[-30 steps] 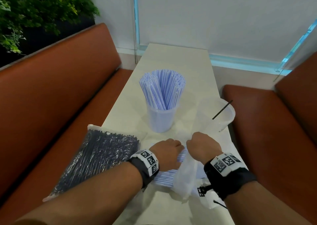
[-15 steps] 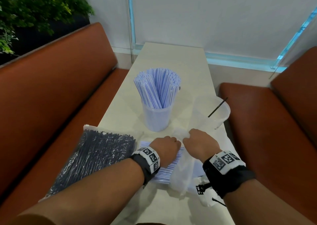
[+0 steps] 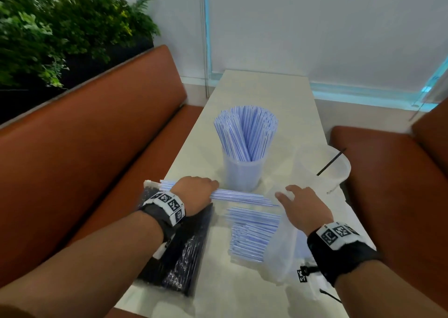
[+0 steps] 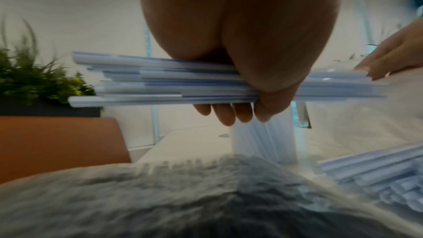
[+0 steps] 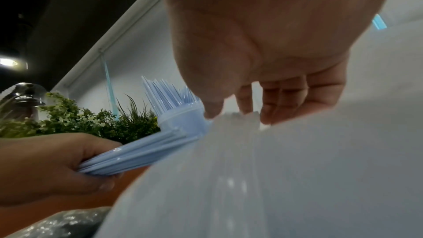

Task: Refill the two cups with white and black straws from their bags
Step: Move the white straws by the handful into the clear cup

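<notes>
My left hand (image 3: pixel 196 191) grips a bundle of white, blue-striped straws (image 3: pixel 238 195) and holds it level just in front of the cup of white straws (image 3: pixel 243 172). The left wrist view shows fingers and thumb wrapped round the bundle (image 4: pixel 160 80). At the right, my right hand (image 3: pixel 292 196) pinches the rim of the clear straw bag (image 3: pixel 281 247); the right wrist view shows the fingertips (image 5: pixel 272 113) on the plastic. More white straws (image 3: pixel 252 235) lie at the bag's mouth. The second cup (image 3: pixel 335 172) holds one black straw (image 3: pixel 331 162). The bag of black straws (image 3: pixel 180 252) lies under my left forearm.
The narrow pale table (image 3: pixel 264 92) runs away from me to the wall. Brown benches (image 3: pixel 92 153) flank it on both sides, with plants (image 3: pixel 60 31) behind the left one. A small tag with a black code (image 3: pixel 301 275) lies by my right wrist.
My left hand has drawn a bundle of white straws out of the clear bag, leftward and up toward the full cup. The right hand stays on the bag.
</notes>
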### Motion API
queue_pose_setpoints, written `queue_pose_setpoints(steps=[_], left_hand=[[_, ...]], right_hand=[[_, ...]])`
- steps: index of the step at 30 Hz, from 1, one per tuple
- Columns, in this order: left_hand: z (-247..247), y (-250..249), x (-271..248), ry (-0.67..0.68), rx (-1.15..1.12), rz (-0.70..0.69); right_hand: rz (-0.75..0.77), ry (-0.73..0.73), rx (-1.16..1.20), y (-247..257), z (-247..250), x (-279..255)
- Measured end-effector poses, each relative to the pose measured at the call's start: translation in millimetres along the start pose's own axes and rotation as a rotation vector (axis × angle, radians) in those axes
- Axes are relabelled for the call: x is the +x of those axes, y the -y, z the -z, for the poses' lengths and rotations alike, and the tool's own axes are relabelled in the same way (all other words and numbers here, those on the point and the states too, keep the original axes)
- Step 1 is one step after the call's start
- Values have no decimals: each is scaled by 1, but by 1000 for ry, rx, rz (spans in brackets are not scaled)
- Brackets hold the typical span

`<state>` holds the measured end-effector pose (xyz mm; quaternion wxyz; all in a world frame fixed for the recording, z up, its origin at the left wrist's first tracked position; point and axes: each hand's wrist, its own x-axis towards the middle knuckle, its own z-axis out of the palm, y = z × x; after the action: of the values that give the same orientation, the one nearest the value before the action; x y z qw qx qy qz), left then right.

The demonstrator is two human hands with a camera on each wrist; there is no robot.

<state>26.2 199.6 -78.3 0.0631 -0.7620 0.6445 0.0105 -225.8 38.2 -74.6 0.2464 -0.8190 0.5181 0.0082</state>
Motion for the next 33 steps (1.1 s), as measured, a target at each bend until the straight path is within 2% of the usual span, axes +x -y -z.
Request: queue_pose_setpoints(steps=[3,5,7,9,11,13,17,20,21,23,25,28,31,33], left_hand=[[-1,9,-6,-71,-57,33],[1,4,-5,-139,-114,35],[6,-8,0,-204,-159,9],[12,-22,5,-233,-176,-31],[18,-30,9,-252,-187,-35],[22,-36,13,-279,-198,-40],[27,-66,20,-322,-226,-111],[35,-72,23,-313,-332,-55],[40,-70,24,-326,-425,-13],[55,-66,24,-407,-803,64],[77,-70,25,-542,-1303,93],[109,-79,28,-682,-1838,76],[122,-82,35,-705,-2198,14],[120,-89,37,-703,-2293,13]], right_hand=[[157,-249,293,14,5,-4],[287,-332,534,26,8,-8],[298,-226,760,38,8,-10],[241,-100,961,46,9,-14],[213,-195,1107,48,13,-15],[216,-260,1154,47,18,-14],[266,-106,997,49,10,-17],[163,-98,1231,46,13,-15],[101,-76,1349,44,15,-15],[-32,1,1516,41,17,-16],[-120,86,1585,41,11,-19],[-174,194,1633,46,4,-24],[-196,248,1733,52,4,-26],[-205,271,1813,55,5,-27]])
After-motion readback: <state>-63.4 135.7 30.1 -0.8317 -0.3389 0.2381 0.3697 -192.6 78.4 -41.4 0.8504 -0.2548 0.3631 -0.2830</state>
